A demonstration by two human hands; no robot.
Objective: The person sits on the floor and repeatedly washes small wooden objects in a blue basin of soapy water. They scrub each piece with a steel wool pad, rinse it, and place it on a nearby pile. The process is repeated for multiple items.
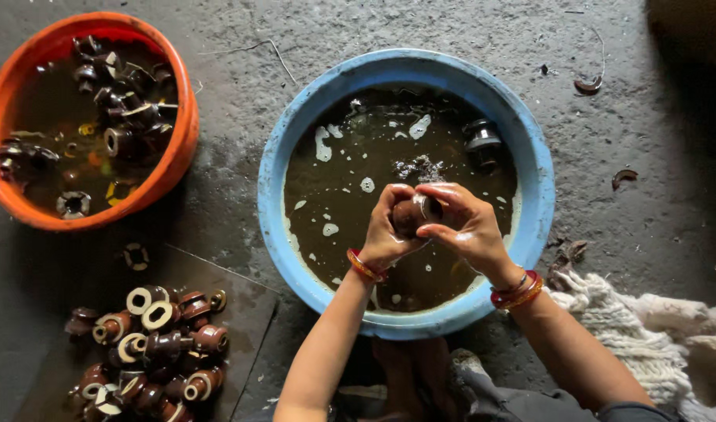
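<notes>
Left hand (pixel 385 227) and right hand (pixel 463 223) close together around 1 brown ceramic insulator (pixel 415 212) above the blue basin (pixel 530 156) of murky water. Washed pile (pixel 151 344) lies at the floor's lower-left; orange basin (pixel 178 141) holds more unwashed.

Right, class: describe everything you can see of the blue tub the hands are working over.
The blue tub is a round, plastic-looking basin on the grey floor, its rim scuffed and wet. It holds dark brown water flecked with white foam, with a dark ribbed piece half sunk near the far side. Above the water, the left hand and right hand cup a small brown glossy piece.
</notes>
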